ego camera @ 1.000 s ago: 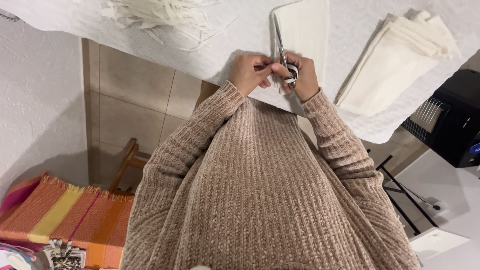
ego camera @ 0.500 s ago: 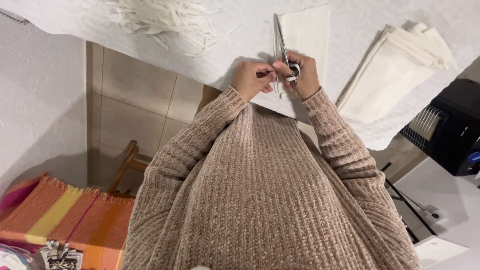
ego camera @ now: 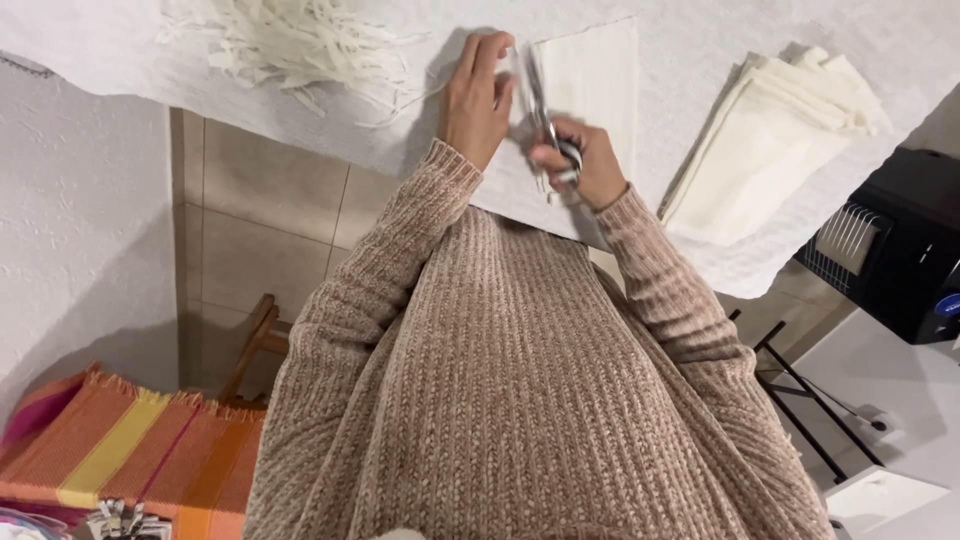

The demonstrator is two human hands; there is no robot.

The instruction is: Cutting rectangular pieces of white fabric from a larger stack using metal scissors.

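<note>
The right hand (ego camera: 585,165), at about one o'clock from the middle of the view, has its fingers curled shut through the handles of a pair of scissors (ego camera: 545,115), whose blades point up toward twelve o'clock along the left edge of a cream cloth piece (ego camera: 590,75) lying flat on the white surface (ego camera: 700,40). The left hand (ego camera: 478,95), just beside it toward eleven o'clock, is laid with fingers stretched nearly straight and close together, the fingertips reaching the narrow strip of cloth next to the blades; whether they pinch that strip or only press on it cannot be told. The two hands are near each other, with the scissors between them. At ten o'clock from the hands, well apart on the same surface, lies a loose heap of thin cream cloth strips (ego camera: 290,45). At two to three o'clock lies a stack of folded cream cloths (ego camera: 770,140), apart from the piece under the scissors. Both arms wear a ribbed beige sweater (ego camera: 520,380) that fills the lower middle. At the lower left, around eight o'clock, a striped orange, yellow and pink woven cloth (ego camera: 130,450) shows, and at three o'clock a black machine (ego camera: 900,250) stands at the edge.
</note>
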